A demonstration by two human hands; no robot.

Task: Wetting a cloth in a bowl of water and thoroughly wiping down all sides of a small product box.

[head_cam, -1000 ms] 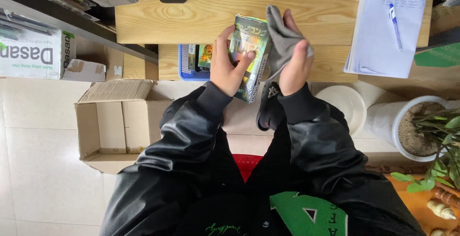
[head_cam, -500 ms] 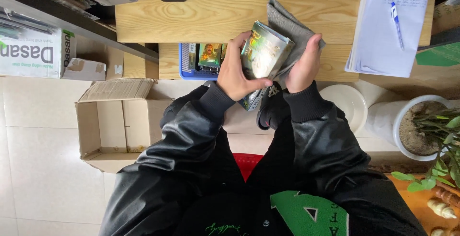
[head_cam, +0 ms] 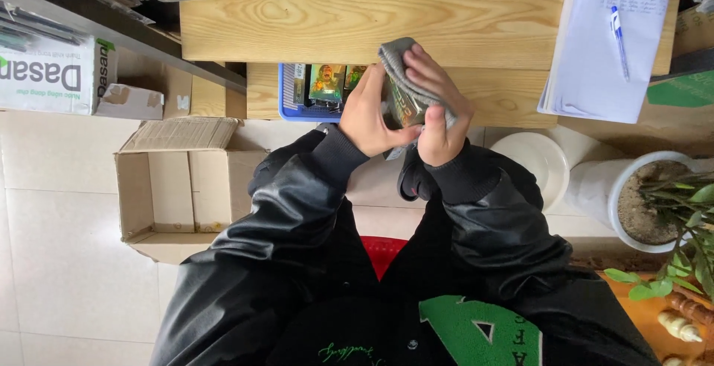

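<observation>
A light wooden desk (head_cam: pixel 446 9) spans the top of the view, and on its right end lies a stack of white paper sheets (head_cam: pixel 595 61) with a blue-and-white pen (head_cam: pixel 619 31) resting on top. A lower wooden shelf (head_cam: pixel 513 98) under its front edge carries a blue tray (head_cam: pixel 286 106). On the pale tiled floor (head_cam: pixel 52 210) sit an open cardboard box (head_cam: pixel 178 187), a white round stool (head_cam: pixel 532 161) and a white plant pot (head_cam: pixel 632 198).
</observation>
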